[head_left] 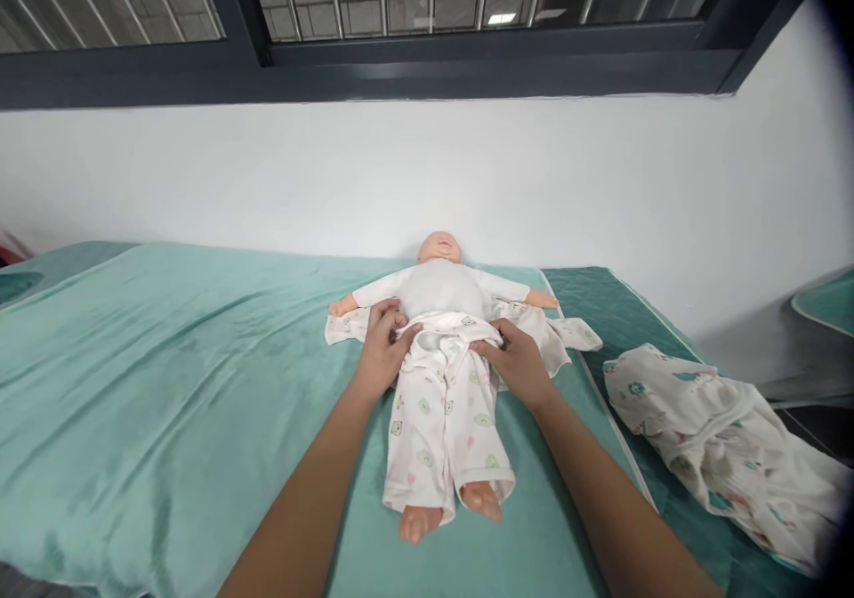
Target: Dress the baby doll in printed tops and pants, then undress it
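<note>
A baby doll [441, 288] lies on its back on a teal towel [166, 375], head toward the wall, arms spread. It wears white printed trousers [440, 420], and its bare feet stick out at the near end. An open printed garment [567, 335] lies spread under its torso. My left hand [382, 349] grips the trousers' waistband at the doll's left hip, fingers curled on the cloth. On the other hip my right hand [515, 362] holds the waistband the same way.
A crumpled printed cloth [721, 438] lies on the padded surface to the right of the towel. A white wall [600, 180] rises right behind the doll's head, with a dark-framed window [427, 55] above. Another teal pad [827, 300] shows at the far right.
</note>
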A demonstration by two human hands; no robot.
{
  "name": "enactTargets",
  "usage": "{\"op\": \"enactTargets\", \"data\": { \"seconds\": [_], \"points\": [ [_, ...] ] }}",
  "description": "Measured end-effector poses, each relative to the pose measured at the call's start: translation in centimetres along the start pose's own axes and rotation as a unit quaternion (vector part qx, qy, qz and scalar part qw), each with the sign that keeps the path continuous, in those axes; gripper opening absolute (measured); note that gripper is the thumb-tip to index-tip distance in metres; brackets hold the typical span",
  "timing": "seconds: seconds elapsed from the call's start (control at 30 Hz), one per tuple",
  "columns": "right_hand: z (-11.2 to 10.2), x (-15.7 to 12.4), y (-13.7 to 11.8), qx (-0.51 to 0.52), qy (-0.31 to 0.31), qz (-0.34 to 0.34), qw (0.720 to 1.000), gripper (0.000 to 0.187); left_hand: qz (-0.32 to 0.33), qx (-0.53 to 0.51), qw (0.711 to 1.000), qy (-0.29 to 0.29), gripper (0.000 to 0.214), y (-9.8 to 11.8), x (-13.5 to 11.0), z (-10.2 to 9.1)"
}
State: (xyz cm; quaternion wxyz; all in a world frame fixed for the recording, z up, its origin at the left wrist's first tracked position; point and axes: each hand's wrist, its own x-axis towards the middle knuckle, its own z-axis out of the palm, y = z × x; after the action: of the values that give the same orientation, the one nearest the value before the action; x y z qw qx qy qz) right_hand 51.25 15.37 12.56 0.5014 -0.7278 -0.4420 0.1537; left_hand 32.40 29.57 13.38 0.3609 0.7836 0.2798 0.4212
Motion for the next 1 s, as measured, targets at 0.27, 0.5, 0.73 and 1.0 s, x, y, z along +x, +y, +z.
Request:
{"op": "enactTargets", "data": {
  "seconds": [0.27, 0.5, 0.73, 1.0],
  "points": [
    [0.5, -1.3, -0.2, -0.096, 0.108, -0.07, 0.987, 0.011, 0.088, 0.029, 0.996, 0.019, 0.034, 2.0, -2.9, -0.8],
    [0.5, -1.8, -0.9, -0.036, 0.058, -0.106, 0.992, 0.01, 0.047, 0.009, 0.999, 0.017, 0.04, 2.3, -2.8, -0.5],
    [-0.5, -1.2, -0.9, 0.014, -0.02, -0.121, 0.992, 0.01, 0.011, 0.007, 1.0, 0.015, 0.042, 1.8, -2.6, -0.4],
    [-2.0, -1.7, -1.2, -0.008, -0.118, -0.07, 0.991, 0.012, -0.022, -0.003, 1.0, 0.02, 0.043, 1.9, -2.6, -0.5]
  ]
}}
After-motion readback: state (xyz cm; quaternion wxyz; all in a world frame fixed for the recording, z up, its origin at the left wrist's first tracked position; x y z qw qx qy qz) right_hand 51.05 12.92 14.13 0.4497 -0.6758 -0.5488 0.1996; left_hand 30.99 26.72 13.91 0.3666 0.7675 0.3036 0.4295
